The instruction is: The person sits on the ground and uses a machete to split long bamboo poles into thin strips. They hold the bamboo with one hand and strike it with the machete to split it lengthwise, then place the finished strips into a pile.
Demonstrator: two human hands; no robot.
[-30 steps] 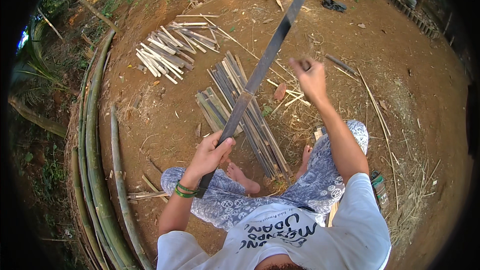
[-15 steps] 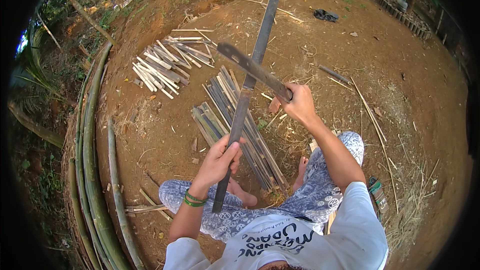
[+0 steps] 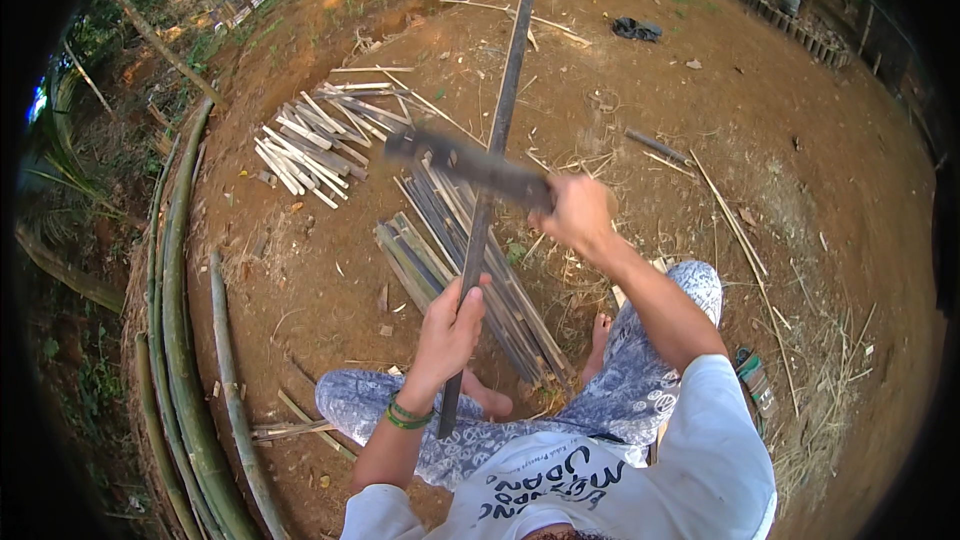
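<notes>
My left hand [image 3: 450, 335] is wrapped round the lower part of a long dark bamboo strip [image 3: 508, 90], which slants up and away, its near end above my lap. Gripped by its handle in my right hand [image 3: 582, 215] is a machete [image 3: 470, 170], its broad dark blade blurred by motion. The blade crosses the strip above my left hand; I cannot tell whether it touches. Below the strip lies a bundle of dark split bamboo strips [image 3: 510, 315] on the ground between my bare feet, beside shorter strips [image 3: 410, 258].
A heap of short pale sticks [image 3: 310, 145] lies further off to the left. Long green bamboo poles [image 3: 178, 340] and a thinner pole [image 3: 232, 380] run along the left side. Thin slivers [image 3: 735, 215] lie on the right, and a black crumpled thing [image 3: 637, 29] lies far ahead.
The machete has swung lower and left, now blurred. The strip has turned slightly, showing a narrower side, and its far part has shifted left. My left hand still holds it.
</notes>
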